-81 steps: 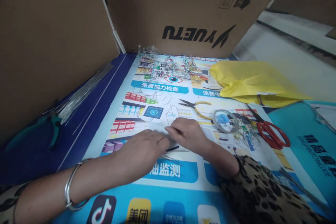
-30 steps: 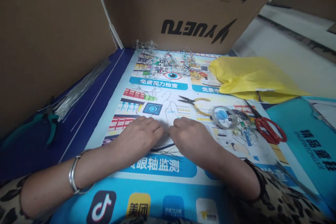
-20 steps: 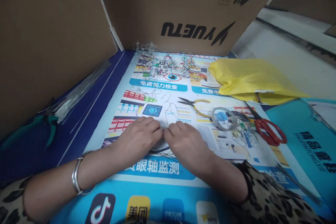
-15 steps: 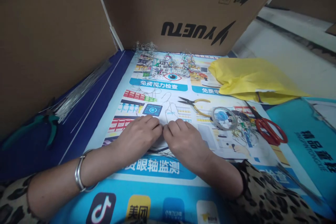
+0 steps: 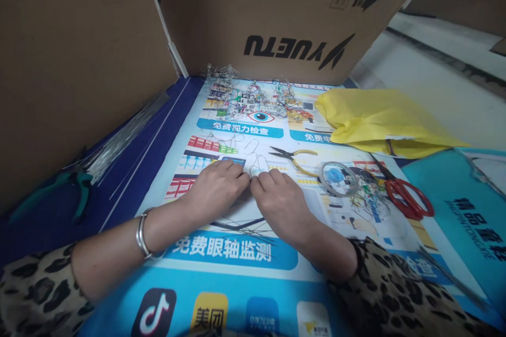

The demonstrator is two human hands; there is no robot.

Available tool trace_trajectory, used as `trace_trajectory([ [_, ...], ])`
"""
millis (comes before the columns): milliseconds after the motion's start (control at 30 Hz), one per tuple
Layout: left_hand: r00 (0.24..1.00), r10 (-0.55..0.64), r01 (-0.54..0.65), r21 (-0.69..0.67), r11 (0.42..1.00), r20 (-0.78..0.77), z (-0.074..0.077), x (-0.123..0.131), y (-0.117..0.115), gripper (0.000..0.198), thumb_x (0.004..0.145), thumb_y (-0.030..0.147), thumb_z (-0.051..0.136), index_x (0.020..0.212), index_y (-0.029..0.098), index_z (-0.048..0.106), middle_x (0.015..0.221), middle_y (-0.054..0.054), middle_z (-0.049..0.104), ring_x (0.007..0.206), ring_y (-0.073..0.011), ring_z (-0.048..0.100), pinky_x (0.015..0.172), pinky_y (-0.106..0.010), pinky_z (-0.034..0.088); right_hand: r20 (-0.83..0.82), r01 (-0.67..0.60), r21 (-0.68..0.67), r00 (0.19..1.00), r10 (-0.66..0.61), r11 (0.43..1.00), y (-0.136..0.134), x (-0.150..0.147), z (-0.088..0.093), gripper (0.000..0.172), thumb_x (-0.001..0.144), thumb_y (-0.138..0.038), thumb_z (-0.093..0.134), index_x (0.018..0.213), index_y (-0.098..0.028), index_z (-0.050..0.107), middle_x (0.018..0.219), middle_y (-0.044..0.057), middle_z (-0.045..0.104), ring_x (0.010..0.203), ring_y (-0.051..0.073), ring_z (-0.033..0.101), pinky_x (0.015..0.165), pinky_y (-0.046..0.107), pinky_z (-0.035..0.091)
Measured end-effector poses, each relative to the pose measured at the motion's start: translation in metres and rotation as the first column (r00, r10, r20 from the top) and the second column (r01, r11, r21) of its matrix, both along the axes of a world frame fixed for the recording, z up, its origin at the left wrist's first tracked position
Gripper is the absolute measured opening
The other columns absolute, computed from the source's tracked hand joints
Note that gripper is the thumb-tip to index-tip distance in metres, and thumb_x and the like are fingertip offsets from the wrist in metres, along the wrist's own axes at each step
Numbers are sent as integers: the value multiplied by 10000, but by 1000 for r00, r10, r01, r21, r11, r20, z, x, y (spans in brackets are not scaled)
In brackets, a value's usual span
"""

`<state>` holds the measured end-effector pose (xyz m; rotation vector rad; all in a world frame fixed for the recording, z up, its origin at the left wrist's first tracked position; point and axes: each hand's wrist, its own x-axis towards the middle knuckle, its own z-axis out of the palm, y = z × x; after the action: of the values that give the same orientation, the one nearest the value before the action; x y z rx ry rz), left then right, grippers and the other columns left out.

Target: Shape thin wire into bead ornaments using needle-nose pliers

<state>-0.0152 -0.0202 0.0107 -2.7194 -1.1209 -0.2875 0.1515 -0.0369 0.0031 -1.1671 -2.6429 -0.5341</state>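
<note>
My left hand (image 5: pixel 221 184) is closed, its fingers pinched together and its fingertips almost against those of my right hand (image 5: pixel 279 202). That hand is closed in a pinch too. Whatever lies between the fingertips is hidden by the fingers. Just beyond them, bent pieces of thin wire (image 5: pixel 259 163) lie on the printed sheet (image 5: pixel 237 279). Several straight thin wires (image 5: pixel 241 229) rest below my hands, partly covered by them. Pliers with yellow handles (image 5: pixel 294 157) lie with their jaws apart, beyond my right hand. To their right is a clear round spool (image 5: pixel 338 179).
Tangled wire pieces with coloured bits (image 5: pixel 256 95) lie at the back. Cardboard panels (image 5: pixel 253 5) stand behind and at left. A wire bundle (image 5: pixel 122 142) and green-handled pliers (image 5: pixel 81 189) lie left. Red-handled scissors (image 5: pixel 407 197), a yellow bag (image 5: pixel 387 116) and a teal bag (image 5: pixel 446 189) are right.
Both hands have moved slightly away from me and to the right, still pinched together. More of the straight wires below them now shows.
</note>
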Motion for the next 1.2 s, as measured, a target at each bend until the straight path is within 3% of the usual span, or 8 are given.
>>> trace_trajectory([
  [400,997,14,-8,72,997,-80,-1,-2,1,63,800,134,531,768,158,579,717,-49,587,710,-225,540,665,-366,420,-14,89,-103,996,-91,991,1,2,-3,109,823,-93,478,784,-155,559,782,64,561,751,198,442,598,296,338],
  [833,999,-31,31,8,999,-37,-2,-3,-1,69,816,114,518,763,144,552,741,-50,564,718,-203,521,605,-308,436,-24,78,-124,996,-81,989,2,4,-2,139,822,-80,463,763,-150,567,773,73,551,753,205,431,625,307,356],
  [1200,999,-30,31,55,998,-20,-4,-2,-1,82,814,114,509,753,142,556,712,-50,565,683,-210,522,570,-320,434,24,91,-158,996,-88,983,-1,0,0,94,821,-96,484,827,-146,564,817,79,558,778,216,445,618,310,362],
])
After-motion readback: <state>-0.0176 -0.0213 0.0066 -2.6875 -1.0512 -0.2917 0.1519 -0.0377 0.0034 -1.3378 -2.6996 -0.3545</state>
